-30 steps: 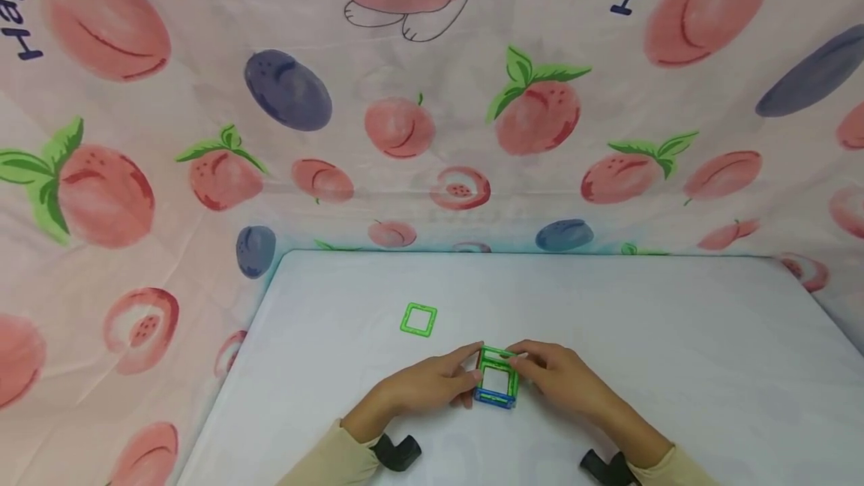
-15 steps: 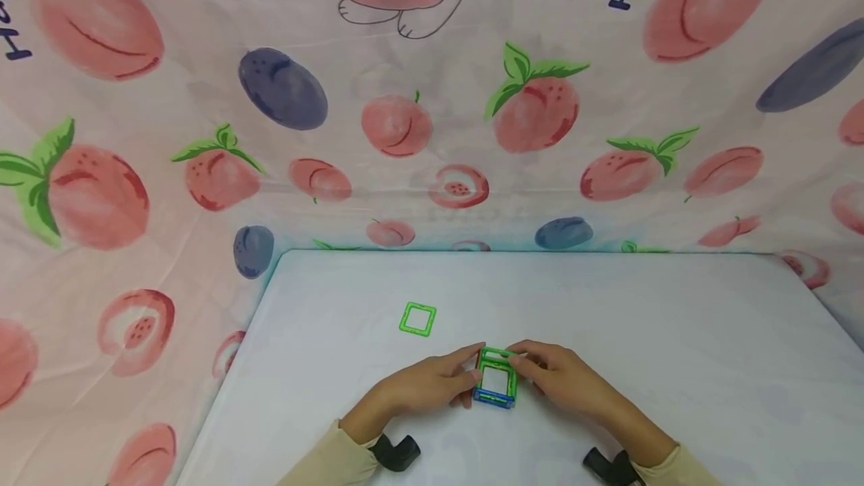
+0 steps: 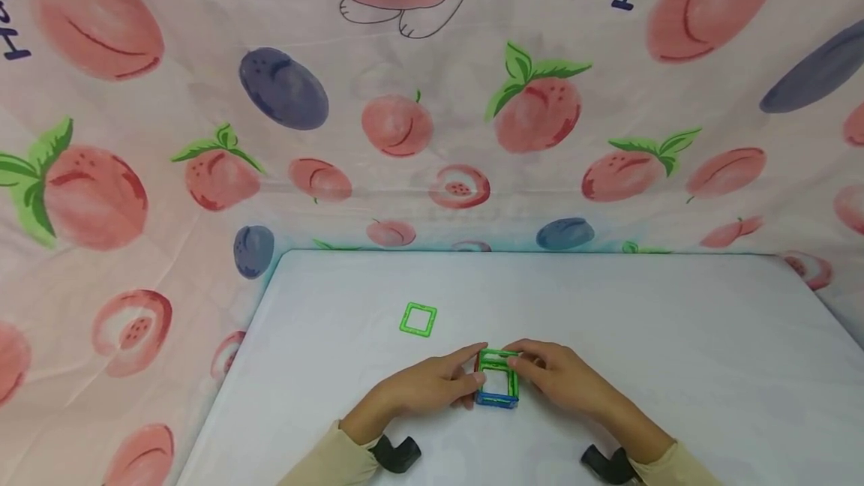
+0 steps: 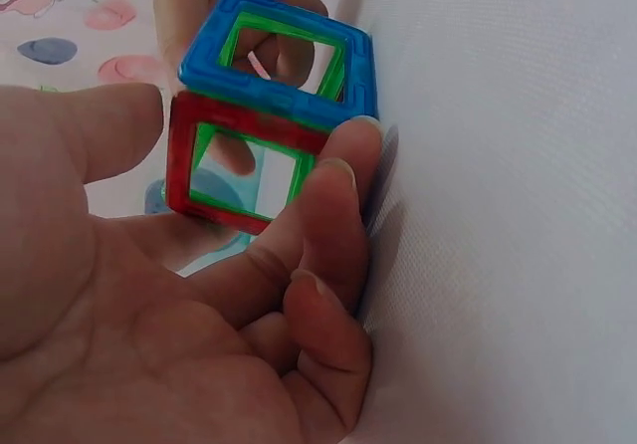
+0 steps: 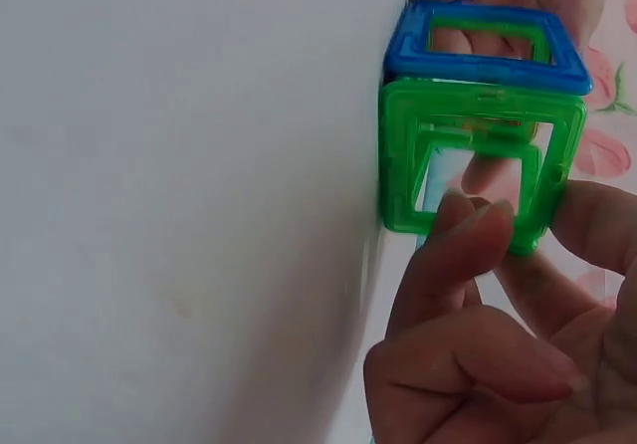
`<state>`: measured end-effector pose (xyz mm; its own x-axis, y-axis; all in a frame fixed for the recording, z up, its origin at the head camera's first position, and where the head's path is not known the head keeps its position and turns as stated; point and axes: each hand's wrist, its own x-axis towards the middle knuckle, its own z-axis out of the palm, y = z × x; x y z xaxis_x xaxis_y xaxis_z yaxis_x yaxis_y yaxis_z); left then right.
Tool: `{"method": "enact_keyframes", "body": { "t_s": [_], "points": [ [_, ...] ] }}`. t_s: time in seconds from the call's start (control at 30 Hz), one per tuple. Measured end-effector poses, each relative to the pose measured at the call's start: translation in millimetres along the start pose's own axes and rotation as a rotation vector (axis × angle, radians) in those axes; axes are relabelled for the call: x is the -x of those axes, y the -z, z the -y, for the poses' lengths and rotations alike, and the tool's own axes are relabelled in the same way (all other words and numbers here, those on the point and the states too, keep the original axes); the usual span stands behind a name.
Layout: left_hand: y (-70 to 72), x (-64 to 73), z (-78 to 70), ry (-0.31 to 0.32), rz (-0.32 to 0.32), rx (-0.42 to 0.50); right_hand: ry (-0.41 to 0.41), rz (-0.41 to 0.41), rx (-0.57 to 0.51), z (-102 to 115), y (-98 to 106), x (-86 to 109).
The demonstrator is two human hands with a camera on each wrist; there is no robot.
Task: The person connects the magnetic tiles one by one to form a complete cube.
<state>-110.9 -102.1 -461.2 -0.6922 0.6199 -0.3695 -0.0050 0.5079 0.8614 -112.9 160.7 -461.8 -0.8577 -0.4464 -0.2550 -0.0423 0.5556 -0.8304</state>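
Between the two hands a small cube of magnetic tiles (image 3: 497,400) stands on the white table. Its side toward the person is a blue tile (image 5: 488,69). A red tile (image 4: 181,155) forms the left side, and a green tile (image 5: 400,155) the right; the top is green too. My left hand (image 3: 427,387) holds the cube from the left, thumb at the near top edge and fingers along the red side. With thumb and index finger, my right hand (image 3: 563,375) pinches the far right top edge. Its other fingers are curled beside the green side.
One loose green square magnetic tile (image 3: 405,317) lies flat beyond the left hand. The white table (image 3: 648,321) ends at a fruit-printed curtain (image 3: 459,141) behind and to the left. Black wrist mounts (image 3: 397,454) sit at both cuffs.
The cube has turned slightly and shifted a little to the right between the hands, with the left thumb now overlapping its edge more. The loose green tile stays in place.
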Motion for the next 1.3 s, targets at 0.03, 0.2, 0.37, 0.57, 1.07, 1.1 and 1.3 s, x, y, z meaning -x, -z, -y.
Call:
{"method": "enact_keyframes", "body": {
  "t_s": [0.03, 0.2, 0.37, 0.57, 1.07, 1.1, 1.3],
  "points": [
    [0.1, 0.1, 0.0, 0.004, 0.0, 0.001, 0.007, 0.013, -0.009, 0.9, 0.3, -0.5],
    [0.2, 0.4, 0.6, -0.004, 0.006, -0.024, 0.027, 0.057, -0.031, 4.5, 0.2, -2.4],
    [0.0, 0.7, -0.4, -0.01, 0.013, -0.034, 0.027, 0.076, -0.038, 3.8, 0.0, -2.5],
    [1.4, 2.6, -2.6, -0.012, 0.012, -0.028, 0.024, 0.102, -0.039, 2.8, 1.3, -5.0],
    [1.4, 2.5, -0.9, -0.017, 0.011, -0.033, 0.046, 0.178, 0.04, 3.9, 12.0, -14.2],
    [1.4, 2.5, -0.9, -0.018, 0.011, -0.033, 0.05, 0.178, 0.041, 3.5, 12.0, -14.6],
    [0.9, 2.7, -0.4, -0.016, 0.009, -0.026, 0.054, 0.18, 0.047, 2.1, 11.1, -15.4]
  ]
}}
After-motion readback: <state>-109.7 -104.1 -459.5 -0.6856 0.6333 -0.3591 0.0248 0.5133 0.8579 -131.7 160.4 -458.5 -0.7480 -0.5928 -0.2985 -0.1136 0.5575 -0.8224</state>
